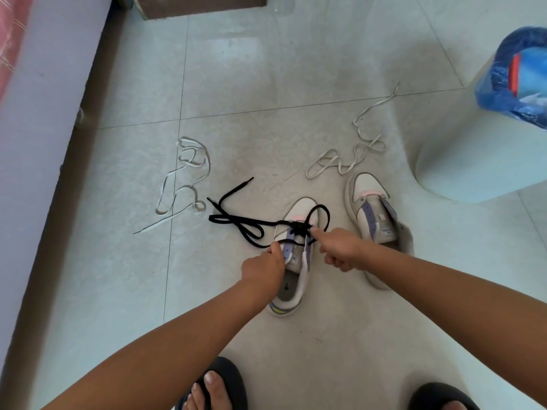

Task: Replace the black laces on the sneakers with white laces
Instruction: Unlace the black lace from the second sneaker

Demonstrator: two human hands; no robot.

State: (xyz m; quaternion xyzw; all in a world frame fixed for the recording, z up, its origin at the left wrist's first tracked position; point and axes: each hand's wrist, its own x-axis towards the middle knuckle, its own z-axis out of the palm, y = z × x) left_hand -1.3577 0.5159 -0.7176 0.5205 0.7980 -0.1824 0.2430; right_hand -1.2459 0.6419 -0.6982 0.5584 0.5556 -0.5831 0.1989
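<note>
Showing two sneakers (296,255), two white laces (183,179), one black lace (236,224).

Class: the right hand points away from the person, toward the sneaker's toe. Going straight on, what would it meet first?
Probably the black lace looped over the toe of the left sneaker, just ahead of the right hand; depth is unclear.

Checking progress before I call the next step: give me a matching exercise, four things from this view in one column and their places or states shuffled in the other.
Things:
1. black lace
2. grey-white sneaker on the right
3. white flat lace by the wall
4. blue-bagged bin

States:
A. stands at the far right edge
B. no lace in it
C. partly threaded in the nearer sneaker, pulled by both hands
D. loose on the floor, left

Pairs: 1-C, 2-B, 3-D, 4-A
</note>
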